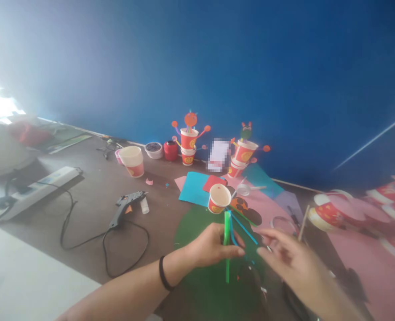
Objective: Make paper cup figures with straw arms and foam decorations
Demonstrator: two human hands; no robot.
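Observation:
My left hand is closed around a green straw and a blue straw, both roughly upright. Another blue straw piece slants from their top toward my right hand. Slightly blurred, my right hand hovers beside its lower end, thumb and index finger apart. A small shiny spot shows between those fingers; I cannot make out what it is. Just beyond the straws stands a red and white paper cup. Under both hands lies a green paper sheet.
Left are a glue gun with a looping cord, a power strip and stacked cups. Two cup figures stand by the blue wall. Blue card, pink paper, a tape roll and decorated cups lie around.

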